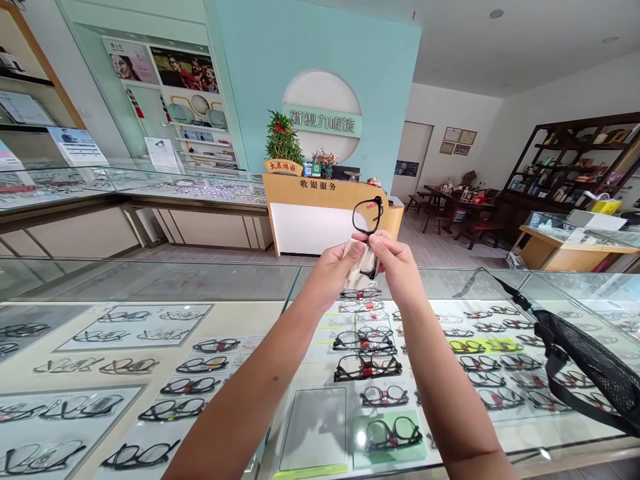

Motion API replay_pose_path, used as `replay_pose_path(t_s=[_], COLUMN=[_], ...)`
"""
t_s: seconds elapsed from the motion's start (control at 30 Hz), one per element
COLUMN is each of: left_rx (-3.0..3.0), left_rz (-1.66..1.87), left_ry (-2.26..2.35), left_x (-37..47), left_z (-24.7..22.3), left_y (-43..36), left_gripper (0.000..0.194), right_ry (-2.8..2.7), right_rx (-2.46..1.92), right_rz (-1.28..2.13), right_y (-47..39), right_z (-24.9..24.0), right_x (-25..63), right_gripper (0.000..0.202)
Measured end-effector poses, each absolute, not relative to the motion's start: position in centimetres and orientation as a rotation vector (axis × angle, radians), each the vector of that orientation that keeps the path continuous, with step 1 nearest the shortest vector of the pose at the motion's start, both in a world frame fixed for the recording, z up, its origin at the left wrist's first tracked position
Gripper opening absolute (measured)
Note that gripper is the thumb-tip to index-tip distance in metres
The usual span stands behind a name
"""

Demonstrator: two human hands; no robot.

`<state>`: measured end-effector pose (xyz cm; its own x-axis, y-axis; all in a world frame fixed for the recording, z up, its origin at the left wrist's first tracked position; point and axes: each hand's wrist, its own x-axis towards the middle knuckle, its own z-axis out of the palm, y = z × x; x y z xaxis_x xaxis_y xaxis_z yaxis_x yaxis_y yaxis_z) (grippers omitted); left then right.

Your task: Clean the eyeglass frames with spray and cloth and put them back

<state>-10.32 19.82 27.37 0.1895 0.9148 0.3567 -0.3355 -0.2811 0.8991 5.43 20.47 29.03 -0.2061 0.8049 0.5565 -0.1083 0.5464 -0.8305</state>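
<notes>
A pair of black-framed eyeglasses (367, 215) is held up on end above the glass display case (250, 287), one lens at the top and the other partly covered by cloth and fingers. My left hand (336, 267) is closed on a whitish cloth (358, 270), which wraps round the lower lens. My right hand (395, 261) pinches the frame near its middle, thumb on the front. Below both hands, inside the case, lie rows of eyeglasses, among them a dark pair (367, 367).
A black mesh bag with a strap (585, 360) lies on the case at the right. Beyond the case stands a wood and white counter (305, 227) with a plant (283, 140). More display cases (200, 190) line the left; a dark wooden table (465, 203) stands back right.
</notes>
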Motion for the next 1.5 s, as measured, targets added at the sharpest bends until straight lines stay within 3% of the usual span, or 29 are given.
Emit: replay_pose_path(t_s=[0.37,0.7,1.0,1.13,1.23,1.37,1.5], left_rx=[1.418,1.285,1.368,1.446,1.447,1.425,1.345], left_rz=[1.122,1.504,1.748,1.618,1.413,1.26,1.362], left_ry=[0.496,0.641,0.712,0.667,0.576,0.541,0.537], left_x=[-12.3,-9.1,-8.2,-9.0,-10.0,-11.0,-10.2], left_z=[28.2,27.6,27.0,27.5,27.9,28.0,27.9], left_y=[20.0,19.0,17.9,17.9,18.3,19.0,19.1], left_gripper=[0.057,0.058,0.059,0.067,0.061,0.058,0.059], right_ry=[-1.514,-1.391,-1.439,-1.374,-1.307,-1.282,-1.331], right_rx=[-0.572,-0.471,-0.607,-0.494,-0.472,-0.551,-0.613], right_rz=[1.022,0.899,0.89,0.908,0.939,0.931,0.891], right_y=[21.1,20.8,20.4,20.3,20.4,20.7,20.8], right_z=[28.6,27.8,27.1,27.6,28.0,28.0,27.5], right_x=[5.7,3.5,3.0,3.1,3.5,3.6,3.1], right_gripper=[0.041,0.042,0.063,0.046,0.038,0.04,0.046])
